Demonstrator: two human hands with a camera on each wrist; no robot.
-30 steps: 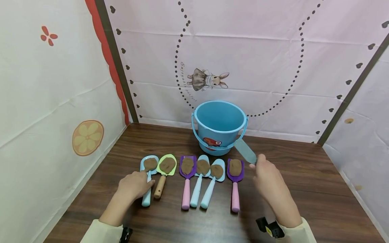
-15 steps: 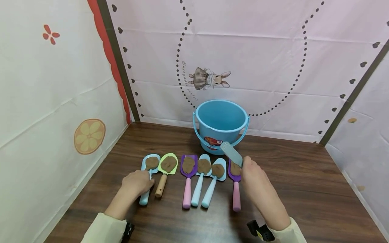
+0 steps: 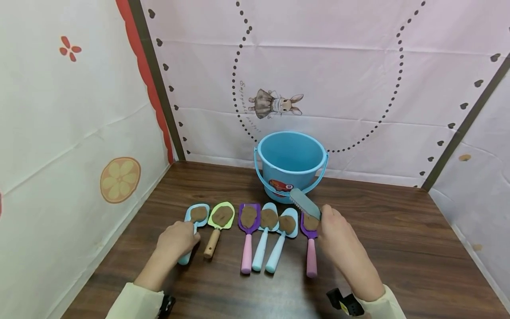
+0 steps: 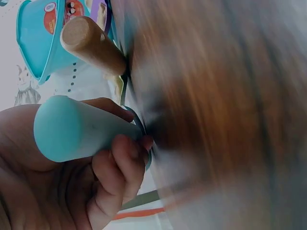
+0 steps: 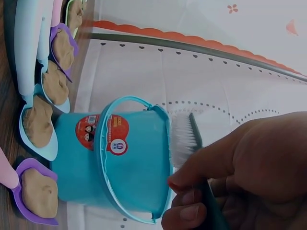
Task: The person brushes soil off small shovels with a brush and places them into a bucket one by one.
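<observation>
The left hand (image 3: 178,239) grips the leftmost blue shovel (image 3: 188,216) by its handle, while the right hand (image 3: 338,232) holds a brush (image 3: 304,204) near the blue bucket (image 3: 279,169). This looks like taking up the shovel; the next move probably calls for keeping its brown lump (image 3: 198,214) level.

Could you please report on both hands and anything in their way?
Left hand gripping leftmost blue scoop. Right hand holding grey-green brush. Blue bucket upright ahead; no obvious obstruction.
</observation>
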